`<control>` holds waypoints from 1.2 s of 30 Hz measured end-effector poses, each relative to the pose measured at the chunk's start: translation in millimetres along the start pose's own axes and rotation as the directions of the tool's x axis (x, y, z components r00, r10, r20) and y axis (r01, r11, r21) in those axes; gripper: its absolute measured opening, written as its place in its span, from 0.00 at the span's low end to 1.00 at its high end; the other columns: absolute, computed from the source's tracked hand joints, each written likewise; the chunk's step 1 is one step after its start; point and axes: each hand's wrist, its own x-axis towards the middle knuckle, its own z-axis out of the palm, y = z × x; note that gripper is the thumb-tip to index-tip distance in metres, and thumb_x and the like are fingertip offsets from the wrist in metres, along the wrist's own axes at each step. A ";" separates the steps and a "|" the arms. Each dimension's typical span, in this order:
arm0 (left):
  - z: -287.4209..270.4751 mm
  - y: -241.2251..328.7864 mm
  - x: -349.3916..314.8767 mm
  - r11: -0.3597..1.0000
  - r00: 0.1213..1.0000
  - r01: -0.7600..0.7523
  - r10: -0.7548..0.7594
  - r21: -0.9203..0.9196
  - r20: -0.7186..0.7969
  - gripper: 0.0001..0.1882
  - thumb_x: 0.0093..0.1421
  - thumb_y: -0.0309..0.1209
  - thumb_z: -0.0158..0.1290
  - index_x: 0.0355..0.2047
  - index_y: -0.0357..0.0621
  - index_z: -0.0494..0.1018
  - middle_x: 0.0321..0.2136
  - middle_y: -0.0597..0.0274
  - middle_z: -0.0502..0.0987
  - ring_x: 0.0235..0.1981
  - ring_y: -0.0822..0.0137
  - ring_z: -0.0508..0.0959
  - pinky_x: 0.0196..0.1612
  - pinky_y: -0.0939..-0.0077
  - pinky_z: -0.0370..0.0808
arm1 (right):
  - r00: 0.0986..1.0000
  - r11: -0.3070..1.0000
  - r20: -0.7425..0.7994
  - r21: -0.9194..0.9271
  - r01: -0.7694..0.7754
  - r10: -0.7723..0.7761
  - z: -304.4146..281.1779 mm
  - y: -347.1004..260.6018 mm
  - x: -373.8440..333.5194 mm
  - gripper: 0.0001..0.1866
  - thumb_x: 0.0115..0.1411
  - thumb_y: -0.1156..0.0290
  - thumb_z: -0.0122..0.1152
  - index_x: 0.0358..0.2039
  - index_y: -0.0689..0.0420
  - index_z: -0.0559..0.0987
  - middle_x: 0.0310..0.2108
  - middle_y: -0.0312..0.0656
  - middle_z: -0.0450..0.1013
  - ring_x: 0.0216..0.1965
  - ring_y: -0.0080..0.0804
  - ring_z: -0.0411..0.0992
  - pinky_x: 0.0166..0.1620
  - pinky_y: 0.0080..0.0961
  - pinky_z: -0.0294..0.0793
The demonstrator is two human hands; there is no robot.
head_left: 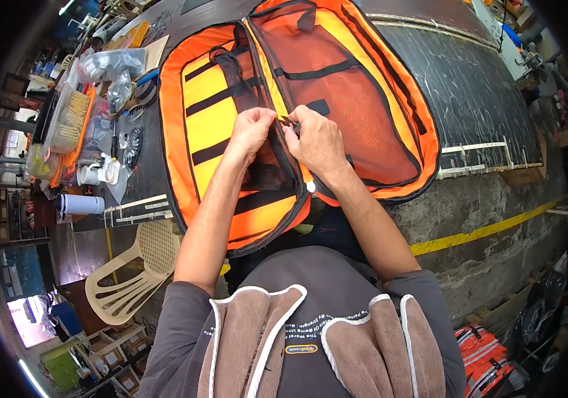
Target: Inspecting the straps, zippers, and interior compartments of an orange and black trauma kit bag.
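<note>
A large orange bag (176, 139) lies spread open on the dark table, its two halves joined along a middle seam. Yellow panels with black straps line the left half; dark mesh (377, 126) covers much of the right one. My left hand (252, 134) is closed in a pinch over the seam, and what sits between its fingertips is too small to make out. Just to its right, my right hand (317, 139) closes around a small dark tool (290, 124), mostly hidden by the fingers. Its tip points at the left fingertips.
On the table's left side are a clear bin (69, 123), plastic bags (108, 66), a roll of dark tape (144, 93) and a white cylinder (81, 204). A beige plastic chair (134, 265) stands at the left. Orange bundles (483, 358) lie lower right.
</note>
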 end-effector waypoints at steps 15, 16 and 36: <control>-10.7 50.1 -13.7 0.384 0.768 -0.539 0.590 0.750 0.249 0.12 0.64 0.33 0.60 0.45 0.43 0.82 0.36 0.52 0.82 0.39 0.52 0.85 0.44 0.60 0.81 | 0.997 0.996 -0.011 -0.031 -0.080 0.080 -1.1 5.0 -3.2 0.13 0.61 0.66 0.68 0.40 0.60 0.77 0.36 0.53 0.81 0.39 0.57 0.81 0.42 0.51 0.80; -4.5 54.4 -22.1 0.329 0.803 -0.487 0.533 0.809 0.267 0.14 0.60 0.32 0.63 0.47 0.45 0.83 0.34 0.53 0.83 0.40 0.51 0.85 0.44 0.60 0.81 | 0.997 0.996 -0.005 -0.039 -0.080 0.080 -2.7 6.5 -3.7 0.14 0.61 0.65 0.68 0.41 0.60 0.76 0.36 0.53 0.81 0.39 0.58 0.81 0.42 0.52 0.80; -7.1 20.2 -17.4 0.698 0.934 -0.308 0.353 0.646 0.064 0.10 0.62 0.33 0.57 0.38 0.39 0.80 0.33 0.51 0.82 0.35 0.53 0.83 0.42 0.60 0.79 | 0.999 0.997 0.042 -0.077 -0.032 0.035 2.7 0.0 2.2 0.13 0.60 0.66 0.70 0.41 0.56 0.79 0.37 0.48 0.82 0.39 0.54 0.82 0.40 0.47 0.81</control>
